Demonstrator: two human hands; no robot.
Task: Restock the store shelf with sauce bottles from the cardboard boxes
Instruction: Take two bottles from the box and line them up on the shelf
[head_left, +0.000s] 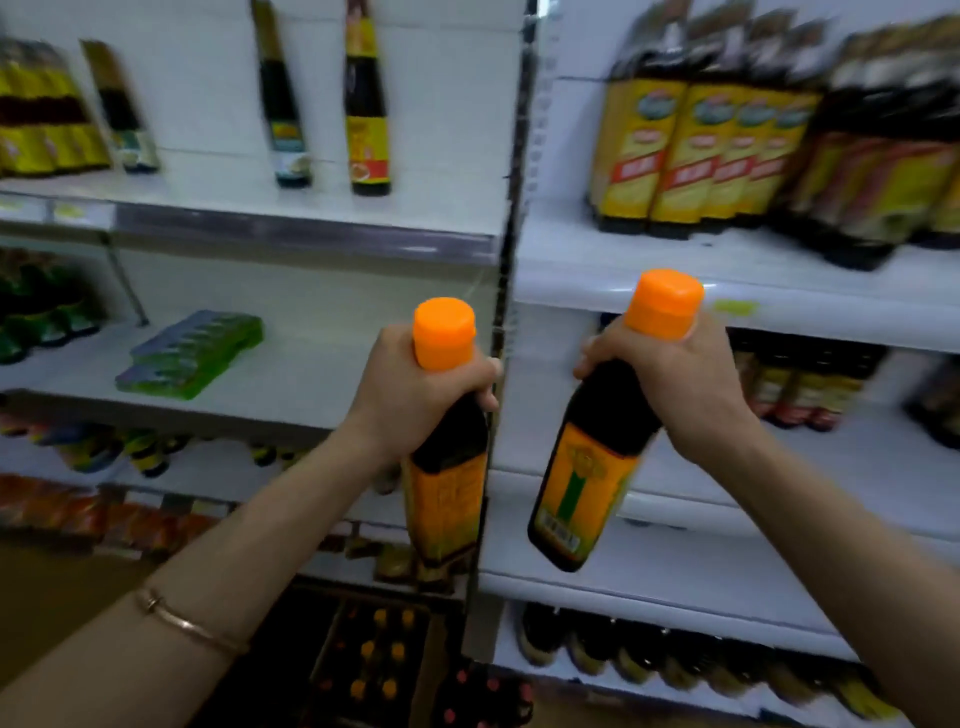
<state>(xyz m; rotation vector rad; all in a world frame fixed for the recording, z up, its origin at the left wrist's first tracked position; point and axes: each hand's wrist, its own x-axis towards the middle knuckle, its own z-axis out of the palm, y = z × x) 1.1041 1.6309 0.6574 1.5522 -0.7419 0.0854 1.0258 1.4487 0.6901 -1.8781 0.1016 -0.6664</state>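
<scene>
1. My left hand (415, 395) has its grip wrapped round the neck of the left bottle (447, 467), fingers curled just under the orange cap (444, 332). Thin bracelet (182, 621) on that forearm.
2. Left bottle: long axis close to vertical, cap up, base down. It hangs in the air in front of the dark upright post (506, 291) between the two shelf bays, touching no shelf.
3. My right hand (670, 384) grips the neck of the right bottle (587, 483), fingers closed around it below its orange cap (665, 304).
4. Right bottle: long axis tilted, cap up and to the right, base down and to the left. It is held in front of the front edge of the right bay's middle shelf (779, 312), clear of it.
5. Labels: both orange-yellow on dark bottles. Right one shows a green vertical stripe and a white barcode patch low down. Writing too blurred to read.
6. Upper right shelf: row of yellow-labelled bottles (691, 156), brand unreadable.
7. Upper left shelf: two single dark bottles (366, 104) near its right end.
8. On the floor below, an open cardboard box (374, 670) of orange-capped bottles.
</scene>
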